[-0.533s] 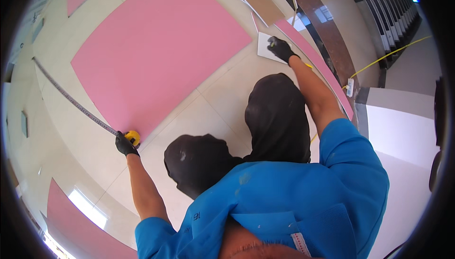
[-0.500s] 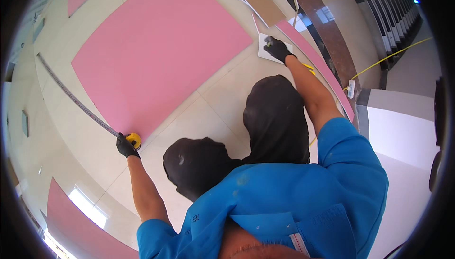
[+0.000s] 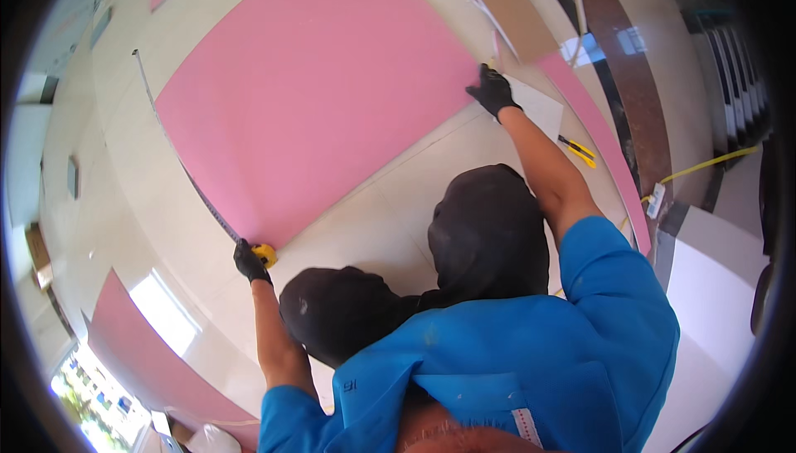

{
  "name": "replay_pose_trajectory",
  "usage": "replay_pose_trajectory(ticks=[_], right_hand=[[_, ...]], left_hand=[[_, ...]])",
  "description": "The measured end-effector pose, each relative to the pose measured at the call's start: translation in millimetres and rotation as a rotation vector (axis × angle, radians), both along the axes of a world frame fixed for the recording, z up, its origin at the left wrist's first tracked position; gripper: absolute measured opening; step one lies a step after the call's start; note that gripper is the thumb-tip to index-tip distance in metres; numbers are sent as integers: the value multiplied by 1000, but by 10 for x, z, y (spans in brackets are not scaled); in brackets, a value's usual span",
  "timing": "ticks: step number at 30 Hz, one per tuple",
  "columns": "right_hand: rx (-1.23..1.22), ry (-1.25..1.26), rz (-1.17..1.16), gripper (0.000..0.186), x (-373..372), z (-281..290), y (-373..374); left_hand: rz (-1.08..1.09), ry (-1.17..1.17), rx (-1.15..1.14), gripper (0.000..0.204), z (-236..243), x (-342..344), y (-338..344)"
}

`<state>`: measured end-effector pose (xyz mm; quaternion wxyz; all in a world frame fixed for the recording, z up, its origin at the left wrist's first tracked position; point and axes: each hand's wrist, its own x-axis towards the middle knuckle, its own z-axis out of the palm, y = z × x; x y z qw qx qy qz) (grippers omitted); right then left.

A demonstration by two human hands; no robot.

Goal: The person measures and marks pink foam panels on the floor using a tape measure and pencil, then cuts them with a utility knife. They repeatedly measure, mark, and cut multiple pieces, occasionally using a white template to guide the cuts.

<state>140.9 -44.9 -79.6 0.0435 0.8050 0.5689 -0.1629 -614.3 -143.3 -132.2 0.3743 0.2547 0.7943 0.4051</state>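
Note:
My left hand (image 3: pixel 251 262), in a black glove, is closed around a yellow tape measure (image 3: pixel 264 255) at the near corner of a large pink board (image 3: pixel 315 88). The tape's long blade (image 3: pixel 189 173) runs out along the board's left edge, its far end past the board's left corner. My right hand (image 3: pixel 495 91), also gloved in black, is at the board's right corner with its fingers bent together. A small pale yellowish bit shows at those fingers, too small to name. Partly under my right wrist lies a white square sheet (image 3: pixel 537 108). Beside it is a yellow utility knife (image 3: pixel 579 151).
A narrow pink strip (image 3: pixel 593 134) and a brown board (image 3: pixel 502 5) lie to the right. A yellow cable (image 3: pixel 709 162) leads to a white power strip (image 3: pixel 656 201). Another pink board (image 3: pixel 145 353) is at the lower left. My bent knees (image 3: pixel 489 221) are close in front.
My right hand has moved off the white sheet to the pink board's right corner. The tape blade has swung closer to the board's left edge. The utility knife has come into plain sight.

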Motion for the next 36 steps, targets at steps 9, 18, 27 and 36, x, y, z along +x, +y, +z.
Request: replay_pose_trajectory(ticks=[9, 18, 27, 36], right_hand=[[48, -99, 148, 76, 181, -126, -864], [266, 98, 240, 70, 316, -367, -1278], [251, 147, 22, 60, -49, -190, -1898], [261, 651, -338, 46, -722, 819, -2120]], left_hand=[[-153, 148, -265, 31, 242, 185, -608], [-76, -395, -249, 19, 458, -163, -297], [-740, -109, -319, 33, 1724, 1100, 1294], [-1273, -33, -509, 25, 2410, 2581, 2009]])
